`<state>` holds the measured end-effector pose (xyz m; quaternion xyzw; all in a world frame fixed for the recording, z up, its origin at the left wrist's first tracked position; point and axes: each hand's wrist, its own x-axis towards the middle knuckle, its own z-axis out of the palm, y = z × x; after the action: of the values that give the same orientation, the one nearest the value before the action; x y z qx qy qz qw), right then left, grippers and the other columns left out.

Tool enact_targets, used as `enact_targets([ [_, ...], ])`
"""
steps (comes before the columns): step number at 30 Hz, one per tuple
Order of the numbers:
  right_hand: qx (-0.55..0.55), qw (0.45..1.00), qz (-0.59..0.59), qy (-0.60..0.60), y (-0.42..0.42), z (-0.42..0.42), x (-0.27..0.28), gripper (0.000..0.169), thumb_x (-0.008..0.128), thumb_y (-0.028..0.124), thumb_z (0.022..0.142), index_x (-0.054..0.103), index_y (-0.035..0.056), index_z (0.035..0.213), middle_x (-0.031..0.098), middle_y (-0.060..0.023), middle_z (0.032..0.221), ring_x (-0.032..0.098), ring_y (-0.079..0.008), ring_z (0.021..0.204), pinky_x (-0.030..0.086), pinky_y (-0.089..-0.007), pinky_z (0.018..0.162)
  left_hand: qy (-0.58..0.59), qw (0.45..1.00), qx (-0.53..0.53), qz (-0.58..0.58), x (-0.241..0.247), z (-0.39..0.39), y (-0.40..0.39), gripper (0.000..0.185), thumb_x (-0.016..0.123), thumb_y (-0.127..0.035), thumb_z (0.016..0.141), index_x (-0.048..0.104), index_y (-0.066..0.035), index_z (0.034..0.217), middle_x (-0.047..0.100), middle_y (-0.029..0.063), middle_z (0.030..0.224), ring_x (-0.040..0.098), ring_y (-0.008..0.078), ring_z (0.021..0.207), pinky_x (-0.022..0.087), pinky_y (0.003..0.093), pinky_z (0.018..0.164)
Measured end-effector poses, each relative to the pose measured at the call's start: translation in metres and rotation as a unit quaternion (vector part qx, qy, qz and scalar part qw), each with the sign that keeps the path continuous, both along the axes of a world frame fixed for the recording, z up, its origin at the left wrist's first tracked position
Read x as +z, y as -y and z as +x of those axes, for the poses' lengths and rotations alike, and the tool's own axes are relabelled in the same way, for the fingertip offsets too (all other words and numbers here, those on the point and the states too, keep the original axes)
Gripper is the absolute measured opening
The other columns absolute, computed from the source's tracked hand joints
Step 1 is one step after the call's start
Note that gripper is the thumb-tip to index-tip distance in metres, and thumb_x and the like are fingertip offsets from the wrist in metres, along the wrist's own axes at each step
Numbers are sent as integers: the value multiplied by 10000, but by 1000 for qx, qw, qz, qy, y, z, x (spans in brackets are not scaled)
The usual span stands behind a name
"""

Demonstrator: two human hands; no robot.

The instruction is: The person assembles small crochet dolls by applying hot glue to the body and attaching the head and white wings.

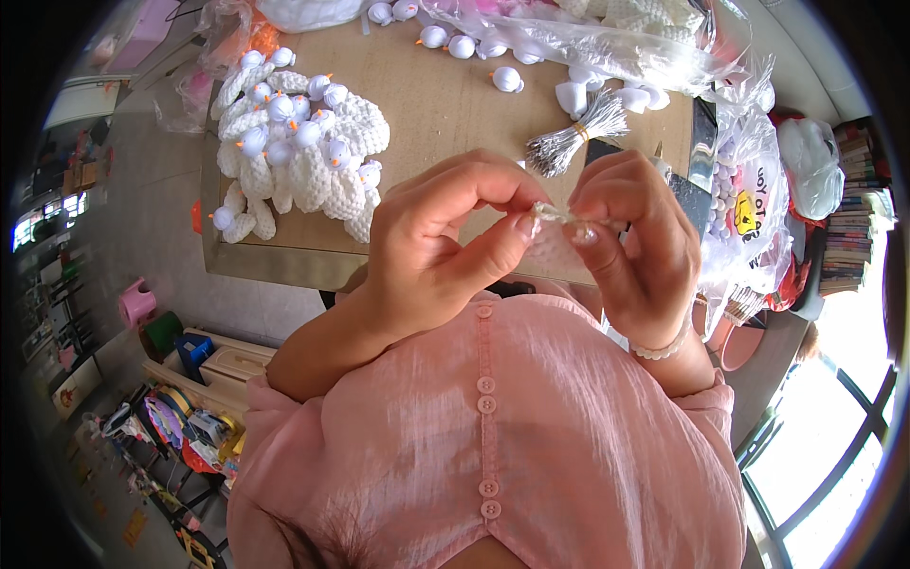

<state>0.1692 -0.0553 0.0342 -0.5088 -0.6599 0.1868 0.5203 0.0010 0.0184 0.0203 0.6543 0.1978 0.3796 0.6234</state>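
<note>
My left hand [462,235] and my right hand [636,235] pinch a small white knitted piece [554,215] between thumbs and fingertips, over the table's near edge. Part of the piece hangs blurred below the fingers. Beyond the hands lies a bundle of thin silvery-white wires or stems [577,135], tied around its middle. At the table's left is a pile of white knitted pieces [313,171], many with small round white heads [281,109] that have orange beaks or noses. More round heads [506,80] lie towards the far edge.
White pieces [571,98] lie beside clear plastic wrap [611,53] at the back right. A plastic bag of pale beads [724,192] is at the table's right. The wooden table [426,107] has a raised near edge. Books [846,245] are stacked farther right.
</note>
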Motion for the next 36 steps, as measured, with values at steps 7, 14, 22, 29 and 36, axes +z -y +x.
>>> enact_targets([
  [7,-15,995,36,88,-4,-3,6,193,692,-8,662,608,24,832,575,-48,736,541,-213,659,395,-305,633,-46,986,26,160,4,1,-2,87,586,57,842,597,61,928,619,160,932,589,164,791,479,249,666],
  [14,-52,995,48,74,-2,-8,6,186,695,0,666,619,19,835,584,-41,731,555,-199,662,385,-300,658,17,976,38,212,3,4,-1,175,650,97,754,654,35,918,635,134,890,627,192,708,503,263,593],
  [22,2,1000,10,-14,2,-3,-2,154,709,22,710,635,16,845,611,-47,758,578,-208,728,390,-302,699,45,968,16,248,-5,4,-11,129,681,40,763,630,34,882,641,135,832,612,211,691,482,285,584],
  [29,-9,998,-5,-54,3,-5,-5,206,734,66,728,629,2,893,635,-69,835,589,-219,765,413,-306,714,2,963,73,259,-3,1,-11,91,656,2,786,611,39,857,632,138,790,592,208,681,450,283,575],
  [36,-30,992,-67,-107,7,-10,-8,214,702,18,750,579,-22,922,617,-101,869,584,-231,767,457,-323,696,4,964,64,258,-2,0,-10,84,643,2,795,612,43,861,627,139,775,582,197,672,449,286,573],
])
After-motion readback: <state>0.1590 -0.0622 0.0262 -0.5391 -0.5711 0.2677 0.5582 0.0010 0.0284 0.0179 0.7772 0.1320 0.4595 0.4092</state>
